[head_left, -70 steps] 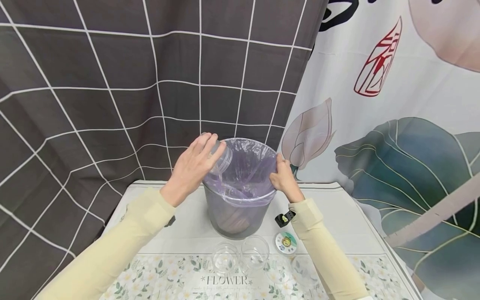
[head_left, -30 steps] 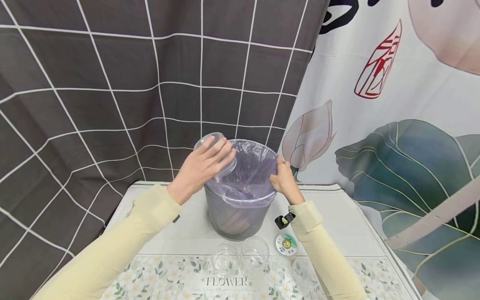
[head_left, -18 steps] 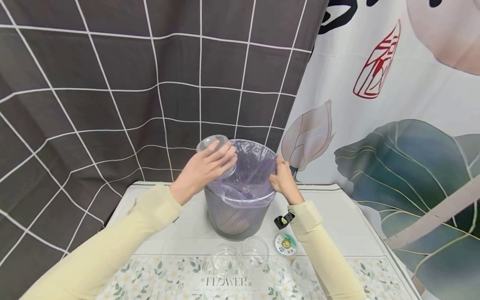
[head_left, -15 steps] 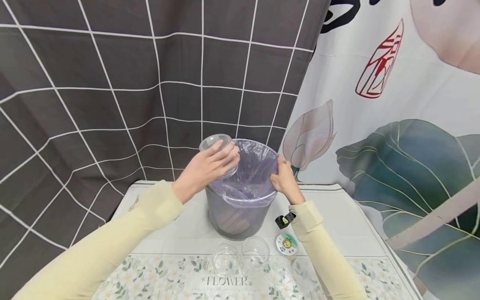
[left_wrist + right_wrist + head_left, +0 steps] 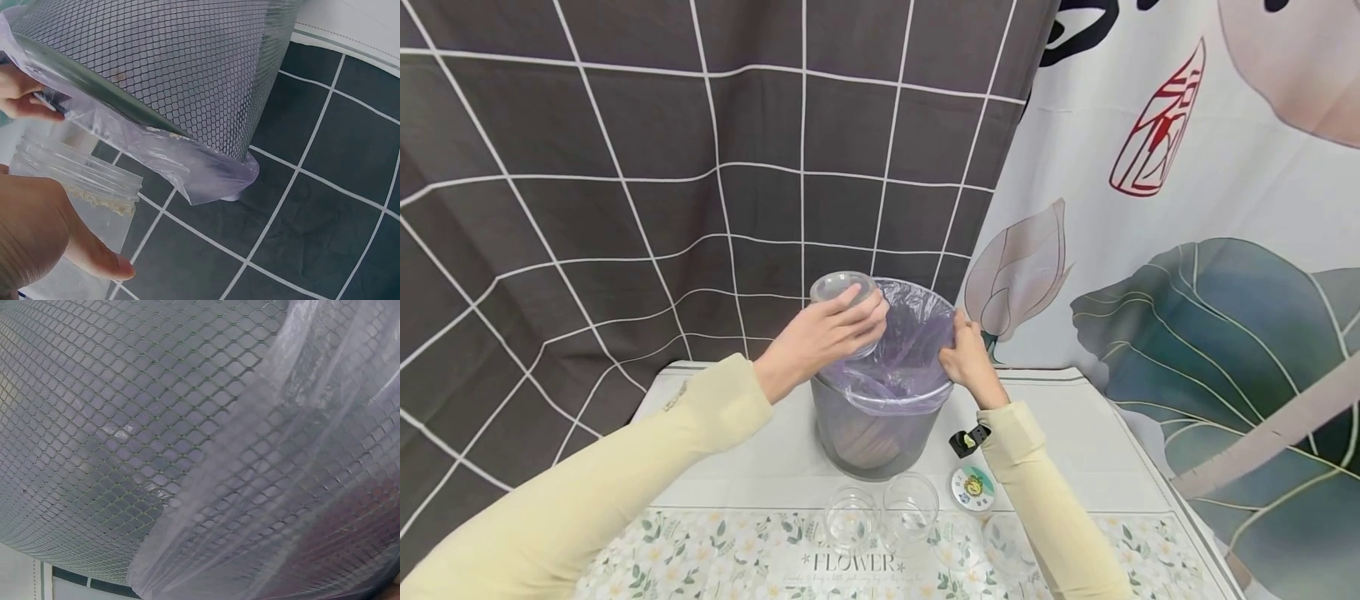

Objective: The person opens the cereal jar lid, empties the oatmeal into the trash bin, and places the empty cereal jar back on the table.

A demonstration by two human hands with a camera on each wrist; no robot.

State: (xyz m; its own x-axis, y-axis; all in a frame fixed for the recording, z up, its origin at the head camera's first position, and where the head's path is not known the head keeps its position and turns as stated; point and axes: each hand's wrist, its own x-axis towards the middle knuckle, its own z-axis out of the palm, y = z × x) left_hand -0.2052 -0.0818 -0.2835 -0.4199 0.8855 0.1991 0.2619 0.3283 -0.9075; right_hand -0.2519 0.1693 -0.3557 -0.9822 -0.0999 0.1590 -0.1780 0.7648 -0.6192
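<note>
In the head view, my left hand grips a clear plastic jar over the left rim of a grey mesh trash bin. The jar is tipped with its base up and its mouth toward the bin. Up close in the left wrist view, crumbly beige residue clings below the screw threads of the jar. A thin purple bag lines the bin and folds over its rim. At the right rim, my right hand grips the bin's edge and bag. Mesh and bag fill most of the right wrist view.
Before the bin stand two clear plastic containers, side by side. A round printed lid lies to their right, with a faint clear disc nearer. The tablecloth is floral at the front. A grid-patterned curtain hangs behind.
My left hand has shifted right and slightly lower over the bin with the jar, which has turned so its base faces more upward. The right hand stays on the rim.
</note>
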